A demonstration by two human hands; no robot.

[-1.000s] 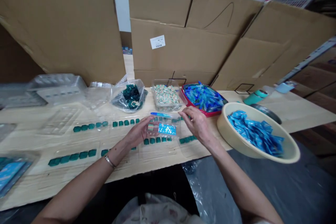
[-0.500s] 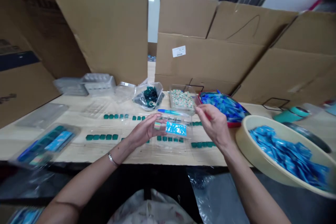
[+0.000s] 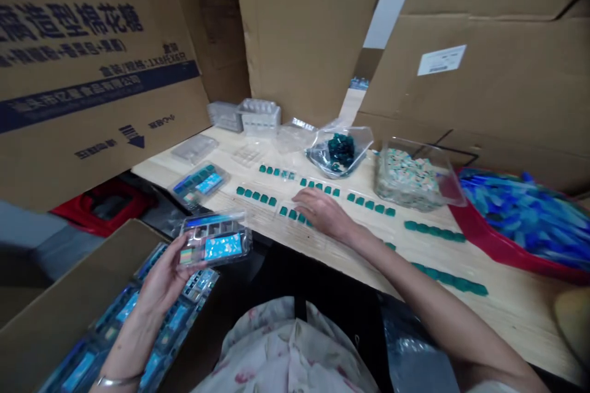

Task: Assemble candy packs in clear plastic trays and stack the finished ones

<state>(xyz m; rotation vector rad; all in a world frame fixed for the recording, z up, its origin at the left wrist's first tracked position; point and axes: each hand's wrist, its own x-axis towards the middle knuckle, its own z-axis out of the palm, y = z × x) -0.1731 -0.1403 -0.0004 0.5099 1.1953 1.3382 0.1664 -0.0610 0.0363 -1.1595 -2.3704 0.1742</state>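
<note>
My left hand (image 3: 163, 273) grips a clear plastic blister pack (image 3: 225, 249) by its left end, above the front edge of the table. Inside the pack are a blue patterned packet, a long blue piece, a striped piece at the left, and compartments with no green blocks visible. My right hand (image 3: 325, 214) reaches over the table, its fingers bent downward and apart from the thumb. Its fingertips are at a clear tray holding a row of green blocks (image 3: 292, 215); whether they touch it I cannot tell. Behind it runs another row of green blocks (image 3: 320, 186).
A filled blister pack (image 3: 199, 183) lies at the table's left end. Below stands a carton (image 3: 69, 295) of similar packs. At the back are a bag of green blocks (image 3: 341, 150), a tub of pale pieces (image 3: 410, 175) and a red basin (image 3: 488, 239) of blue pieces.
My view has turned left and down, bringing the carton of packs into sight. My left hand has carried the blister pack left, off the table's front. My right hand has moved left to the green blocks.
</note>
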